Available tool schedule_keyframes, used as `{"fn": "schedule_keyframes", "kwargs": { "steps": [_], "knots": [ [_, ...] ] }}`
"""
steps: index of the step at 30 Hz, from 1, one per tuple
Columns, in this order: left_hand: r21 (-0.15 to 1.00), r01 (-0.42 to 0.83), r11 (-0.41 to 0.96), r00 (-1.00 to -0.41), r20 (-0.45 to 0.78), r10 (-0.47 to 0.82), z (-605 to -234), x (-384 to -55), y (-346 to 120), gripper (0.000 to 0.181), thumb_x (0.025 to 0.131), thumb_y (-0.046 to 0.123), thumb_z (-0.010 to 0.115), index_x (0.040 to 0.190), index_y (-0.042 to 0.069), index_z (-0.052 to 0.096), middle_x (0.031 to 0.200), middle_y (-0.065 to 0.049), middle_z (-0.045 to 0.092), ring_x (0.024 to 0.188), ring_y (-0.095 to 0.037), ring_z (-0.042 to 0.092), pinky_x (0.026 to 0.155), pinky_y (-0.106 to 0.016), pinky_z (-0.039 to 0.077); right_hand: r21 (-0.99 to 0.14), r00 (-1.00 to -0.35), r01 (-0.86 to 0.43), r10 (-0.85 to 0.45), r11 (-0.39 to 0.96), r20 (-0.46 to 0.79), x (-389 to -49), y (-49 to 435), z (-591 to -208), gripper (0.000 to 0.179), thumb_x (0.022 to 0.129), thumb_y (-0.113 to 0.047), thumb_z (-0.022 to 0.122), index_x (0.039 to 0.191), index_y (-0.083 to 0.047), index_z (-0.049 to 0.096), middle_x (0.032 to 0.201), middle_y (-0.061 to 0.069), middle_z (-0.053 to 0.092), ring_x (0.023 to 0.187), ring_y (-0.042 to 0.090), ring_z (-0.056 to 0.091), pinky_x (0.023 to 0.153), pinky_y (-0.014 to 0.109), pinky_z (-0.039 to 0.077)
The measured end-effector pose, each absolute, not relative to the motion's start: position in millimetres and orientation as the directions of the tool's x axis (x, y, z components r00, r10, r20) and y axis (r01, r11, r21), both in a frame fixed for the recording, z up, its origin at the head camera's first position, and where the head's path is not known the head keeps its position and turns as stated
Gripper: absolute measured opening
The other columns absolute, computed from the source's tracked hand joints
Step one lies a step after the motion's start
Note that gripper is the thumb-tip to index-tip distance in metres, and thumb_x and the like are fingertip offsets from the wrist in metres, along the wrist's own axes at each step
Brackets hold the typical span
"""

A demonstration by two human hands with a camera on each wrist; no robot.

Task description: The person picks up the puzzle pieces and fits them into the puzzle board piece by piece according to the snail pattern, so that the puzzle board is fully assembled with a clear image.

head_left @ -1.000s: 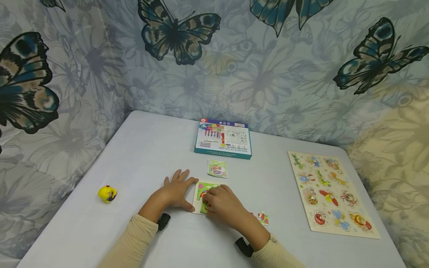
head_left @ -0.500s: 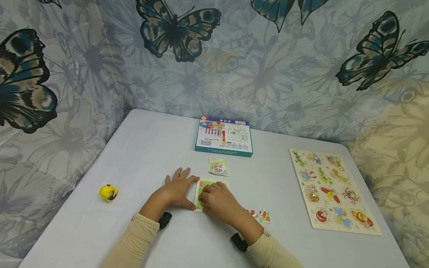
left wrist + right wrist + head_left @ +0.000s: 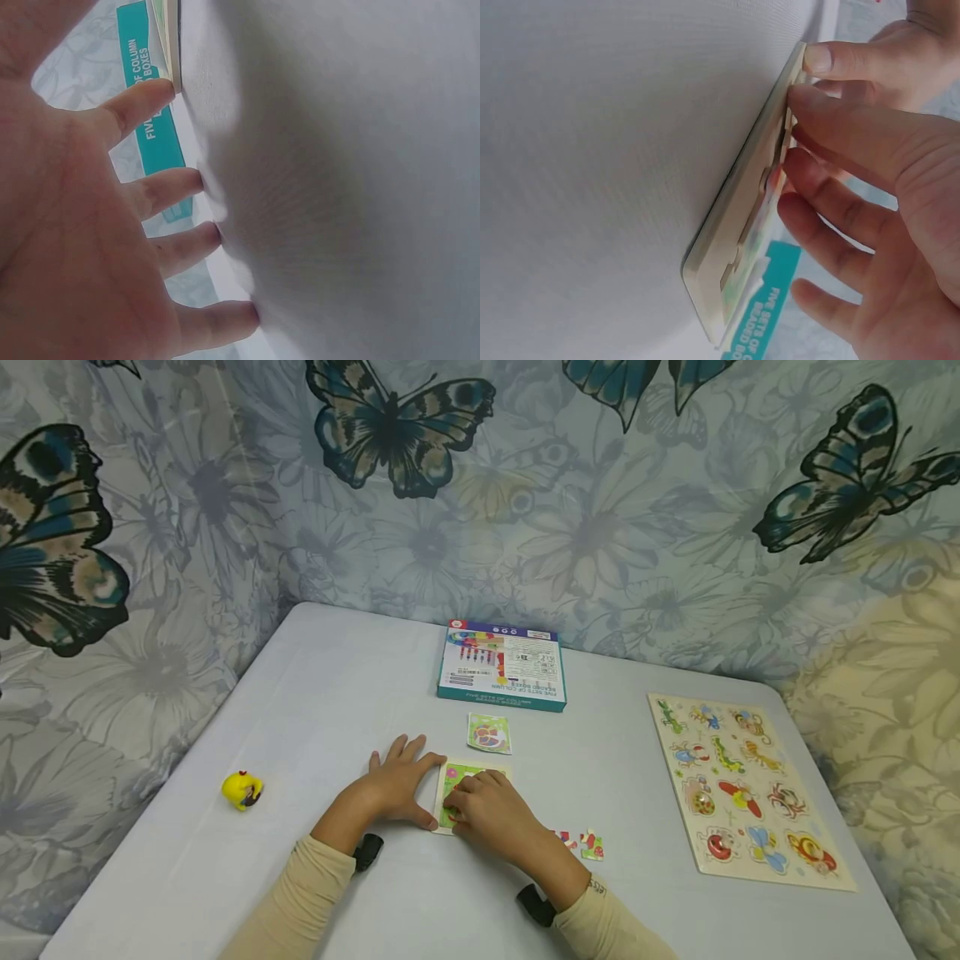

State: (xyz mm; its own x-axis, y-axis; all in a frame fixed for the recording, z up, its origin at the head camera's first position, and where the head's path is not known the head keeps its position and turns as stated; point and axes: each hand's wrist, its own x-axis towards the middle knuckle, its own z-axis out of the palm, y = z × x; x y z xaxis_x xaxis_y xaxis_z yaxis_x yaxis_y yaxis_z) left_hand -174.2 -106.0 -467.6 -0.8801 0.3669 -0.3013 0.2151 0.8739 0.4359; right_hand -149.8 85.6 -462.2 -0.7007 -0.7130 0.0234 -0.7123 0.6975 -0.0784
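Observation:
A small jigsaw board (image 3: 442, 817) with a green picture lies flat on the white table. My left hand (image 3: 395, 785) is spread at its left side, thumb and index fingertips touching the edge. My right hand (image 3: 495, 818) is over the board with bent fingers. In the right wrist view, its thumb and fingertips pinch a thin puzzle piece (image 3: 788, 120) at the board's surface; the fingers hide most of the piece. The recessed wooden frame shows an unfilled part near its side. Loose puzzle pieces (image 3: 592, 845) lie right of my right wrist, partly hidden by it.
A square picture card (image 3: 489, 734) lies just beyond the board, with a flat teal-edged box (image 3: 501, 668) behind it. To the right is a large wooden animal puzzle (image 3: 750, 793). A yellow toy (image 3: 242, 791) sits at the left. A patterned cloth wall borders the table.
My right hand has shifted slightly left over the board since a second ago, then stayed nearly still. The left hand keeps its place at the edge. The head view has tilted slightly.

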Motion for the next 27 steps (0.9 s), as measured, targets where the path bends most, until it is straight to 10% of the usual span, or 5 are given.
{"fn": "schedule_keyframes", "kwargs": {
  "steps": [18,27],
  "knots": [
    [0.441,0.210,0.872,-0.879,-0.305,0.366,-463.0,-171.5,-103.7,0.089,0.065,0.041,0.089,0.141,0.023,0.047,0.159,-0.017,0.021,0.146,-0.044,0.010,0.106,-0.075,0.015,0.025,-0.679,-0.734,-0.734,0.679,0.018,-138.8,92.2,-458.6,0.024,0.082,-0.028,0.078,0.104,-0.021,0.074,0.104,-0.005,0.067,0.103,0.018,0.059,0.100,0.042,0.043],
    [0.442,0.197,0.875,-0.888,-0.298,0.350,-461.5,-169.0,-102.3,0.090,0.063,0.039,0.090,0.140,0.022,0.048,0.159,-0.017,0.022,0.146,-0.044,0.012,0.107,-0.074,0.014,-0.074,-0.790,-0.606,-0.610,0.792,-0.060,-131.2,134.4,-441.3,0.038,0.076,-0.022,0.083,0.112,-0.017,0.072,0.108,0.001,0.070,0.107,0.023,0.062,0.101,0.047,0.042]
  ]
}}
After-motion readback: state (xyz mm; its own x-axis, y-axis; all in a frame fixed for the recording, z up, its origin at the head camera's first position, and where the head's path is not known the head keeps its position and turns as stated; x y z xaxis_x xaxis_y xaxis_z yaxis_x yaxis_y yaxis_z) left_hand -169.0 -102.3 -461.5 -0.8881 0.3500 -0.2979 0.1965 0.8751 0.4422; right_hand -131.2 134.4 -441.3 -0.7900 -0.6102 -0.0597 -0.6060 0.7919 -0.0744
